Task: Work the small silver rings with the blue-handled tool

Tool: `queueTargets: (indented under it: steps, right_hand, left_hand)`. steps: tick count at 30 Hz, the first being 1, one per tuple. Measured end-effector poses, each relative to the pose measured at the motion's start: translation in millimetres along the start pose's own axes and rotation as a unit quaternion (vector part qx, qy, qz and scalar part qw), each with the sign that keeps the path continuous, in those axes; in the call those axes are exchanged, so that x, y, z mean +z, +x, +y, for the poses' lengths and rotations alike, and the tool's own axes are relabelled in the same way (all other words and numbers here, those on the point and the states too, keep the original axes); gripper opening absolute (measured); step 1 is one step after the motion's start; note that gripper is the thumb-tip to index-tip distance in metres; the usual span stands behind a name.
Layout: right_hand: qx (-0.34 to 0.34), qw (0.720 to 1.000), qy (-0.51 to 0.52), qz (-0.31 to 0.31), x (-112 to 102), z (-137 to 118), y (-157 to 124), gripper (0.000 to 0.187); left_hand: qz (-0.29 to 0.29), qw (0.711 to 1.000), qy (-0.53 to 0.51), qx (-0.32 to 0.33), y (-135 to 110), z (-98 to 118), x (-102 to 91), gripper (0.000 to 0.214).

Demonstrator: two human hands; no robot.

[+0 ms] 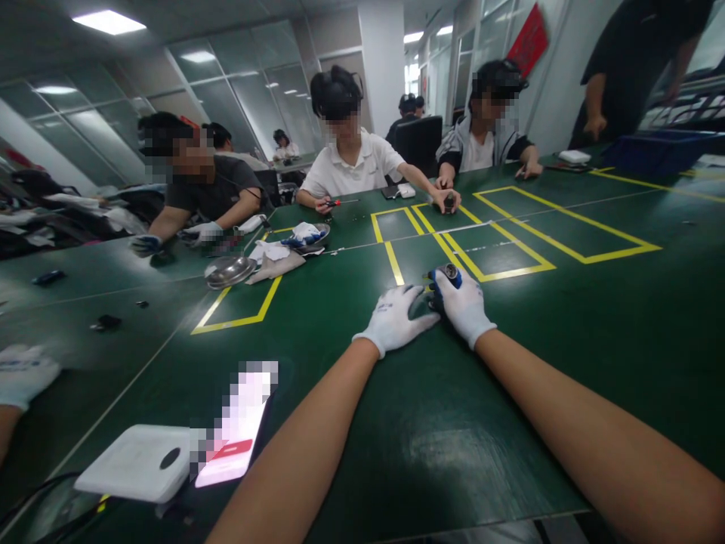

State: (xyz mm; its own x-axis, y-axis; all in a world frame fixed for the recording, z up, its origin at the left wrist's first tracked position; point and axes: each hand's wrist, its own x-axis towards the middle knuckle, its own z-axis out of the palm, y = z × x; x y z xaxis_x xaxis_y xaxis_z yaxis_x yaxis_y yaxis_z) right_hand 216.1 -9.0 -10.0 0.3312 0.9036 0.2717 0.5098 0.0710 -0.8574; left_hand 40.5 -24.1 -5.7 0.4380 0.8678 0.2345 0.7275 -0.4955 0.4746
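My right hand (pixel 465 306), in a white glove with blue fingertips, is closed around a small dark object with a round metal end (pixel 451 270). The metal end points up, and most of the object is hidden by the fingers, so its kind cannot be made out. Just to the left, my left hand (pixel 393 321) wears a matching glove. Its thumb and fingers are apart, with the fingertips close to the held object; whether they touch it I cannot tell. Both hands are low over the green tabletop (pixel 453 423).
A phone (pixel 235 446) and a white box (pixel 136 462) lie at the near left. Metal dishes (pixel 230 272) and cloths (pixel 277 261) sit farther off. Yellow tape (pixel 515 272) marks rectangles. Across the table a person's hand (pixel 447 201) holds a dark object; another gloved hand (pixel 26 375) is at left.
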Motion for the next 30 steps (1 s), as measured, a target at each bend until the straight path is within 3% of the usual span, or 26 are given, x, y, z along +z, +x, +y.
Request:
queueTargets:
  steps: [3,7,13,15,18,20,23,26,30]
  right_hand:
    - [0.028,0.999,0.025,0.031,-2,2,3,0.044]
    - [0.054,0.996,0.054,0.047,-2,7,7,0.046]
    - [0.05,0.997,0.027,0.045,-2,10,8,0.05]
    - [0.045,0.998,0.022,0.041,-3,8,7,0.049]
    - [0.038,0.998,0.022,0.04,-4,6,5,0.046]
    - [0.034,0.998,0.023,0.036,-4,5,5,0.044]
    - [0.029,0.999,0.024,0.027,-4,4,5,0.043]
    - [0.02,1.0,0.006,0.02,-3,4,5,0.044]
    - [-0.007,1.0,-0.015,0.012,-2,3,1,0.044]
  left_hand:
    - [-0.015,0.997,0.034,0.072,-3,17,12.6,0.079]
    - [-0.023,0.992,0.02,0.123,0,21,17.8,0.049]
    - [-0.034,0.995,-0.023,0.096,5,3,6.7,0.02]
    - [-0.035,0.996,-0.048,0.071,3,-5,-2.5,0.021]
    - [-0.033,0.995,-0.092,0.035,-1,-15,-14.3,0.041]
    - [-0.034,0.995,-0.089,0.04,-3,-17,-17.4,0.044]
    - [-0.039,0.996,-0.026,0.078,-5,-16,-13.8,0.051]
    - [-0.063,0.994,0.046,0.075,-5,-12,-6.2,0.066]
    - [-0.078,0.992,0.047,0.092,-6,-8,0.0,0.055]
